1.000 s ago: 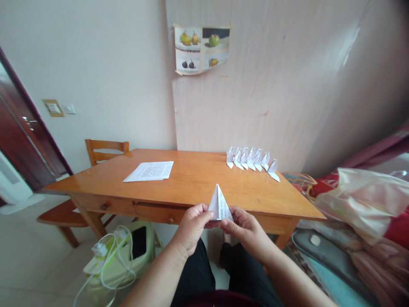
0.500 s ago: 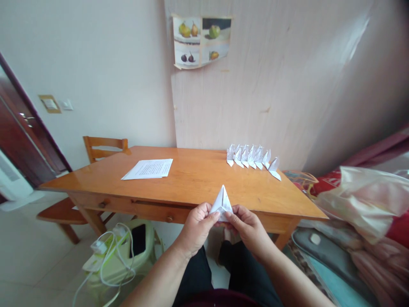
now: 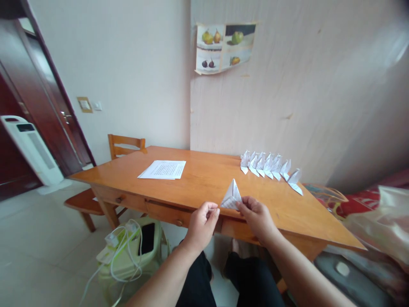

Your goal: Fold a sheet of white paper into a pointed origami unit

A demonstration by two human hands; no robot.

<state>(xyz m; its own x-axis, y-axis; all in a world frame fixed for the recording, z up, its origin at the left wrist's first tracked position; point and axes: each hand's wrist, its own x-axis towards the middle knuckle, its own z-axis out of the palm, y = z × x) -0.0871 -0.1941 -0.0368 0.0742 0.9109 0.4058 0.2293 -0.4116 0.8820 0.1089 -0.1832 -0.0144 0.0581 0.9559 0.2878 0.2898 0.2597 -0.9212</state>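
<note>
A small white sheet of paper folded into a triangle (image 3: pixel 232 197) points upward in front of the table's near edge. Printed lines show across its lower part. My right hand (image 3: pixel 257 215) pinches its lower right corner between thumb and fingers. At the paper's lower left corner is my left hand (image 3: pixel 203 222), its thumb and forefinger drawn together. Whether those fingertips touch the corner is hard to tell; no paper shows between them. Toward the back right of the table stand several folded paper figures (image 3: pixel 268 165) in rows, one of them (image 3: pixel 295 181) slightly apart.
On the wooden table (image 3: pixel 204 170), printed sheets (image 3: pixel 163 169) lie at the left. Below, a pale green stool (image 3: pixel 156 238) bears a black phone (image 3: pixel 147 238) and white cables (image 3: pixel 126 251). A chair (image 3: pixel 128 143) is behind the table's left end. Bags (image 3: pixel 380 217) crowd the right side.
My left hand has let go of the folded paper and moved slightly left of it. My right hand still holds the paper, now tilted with printing showing. The view has swung left.
</note>
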